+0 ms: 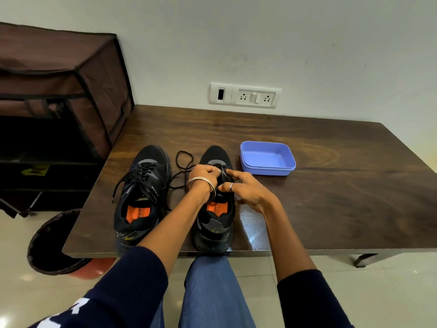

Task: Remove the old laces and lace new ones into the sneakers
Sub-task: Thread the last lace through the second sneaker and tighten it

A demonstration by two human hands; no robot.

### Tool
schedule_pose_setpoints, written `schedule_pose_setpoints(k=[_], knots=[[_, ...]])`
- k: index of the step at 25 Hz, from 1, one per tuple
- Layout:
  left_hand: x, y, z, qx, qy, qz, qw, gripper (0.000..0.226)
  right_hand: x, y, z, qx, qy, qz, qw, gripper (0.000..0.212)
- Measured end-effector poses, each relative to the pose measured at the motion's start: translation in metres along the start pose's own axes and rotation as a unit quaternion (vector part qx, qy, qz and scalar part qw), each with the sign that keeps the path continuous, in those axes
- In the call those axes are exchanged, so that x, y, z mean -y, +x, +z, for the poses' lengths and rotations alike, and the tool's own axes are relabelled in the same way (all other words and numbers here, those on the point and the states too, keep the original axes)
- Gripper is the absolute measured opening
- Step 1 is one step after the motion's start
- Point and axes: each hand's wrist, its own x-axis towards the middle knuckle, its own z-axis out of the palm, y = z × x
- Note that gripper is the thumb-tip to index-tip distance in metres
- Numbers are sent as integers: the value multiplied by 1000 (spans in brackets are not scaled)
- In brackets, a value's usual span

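Note:
Two black sneakers with orange insoles stand side by side on the dark wooden table (331,197), toes pointing away from me. The left sneaker (142,192) has its black lace threaded, with loose ends hanging over its sides. Over the eyelets of the right sneaker (214,223) both my hands work. My left hand (203,177), with bangles on the wrist, pinches the black lace (183,162), which loops out onto the table between the shoes. My right hand (246,189) wears a ring and its fingertips pinch the lace at the tongue. The eyelets are hidden beneath my fingers.
An empty blue plastic box (267,158) sits just right of the right sneaker. A brown fabric cabinet (59,91) stands at the left of the table. A dark waste bin (54,242) is on the floor below the table's left corner. Wall sockets (246,95) lie behind.

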Motion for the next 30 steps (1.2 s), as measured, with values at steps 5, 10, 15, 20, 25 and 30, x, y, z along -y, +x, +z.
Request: schedule_pose_setpoints(k=[5, 10, 15, 20, 25, 30], knots=[[-4, -1, -1, 8, 31, 2, 999, 13, -6, 3, -1, 23, 3, -4, 1000, 65], [-6, 0, 3, -2, 65, -15, 998, 12, -8, -3, -5, 17, 96, 2, 995, 50], [-6, -8, -3, 20, 184, 67, 980, 17, -4, 33, 7, -259, -38, -49, 964, 15], [7, -10, -15, 10, 263, 120, 957, 36, 2, 50, 20, -335, -154, 9, 930, 28], [6, -22, -18, -51, 334, 106, 935, 52, 49, 8, -22, -331, 508, -119, 786, 30], [11, -19, -18, -30, 259, 83, 962, 70, 63, -3, -36, -369, -11, -201, 907, 12]])
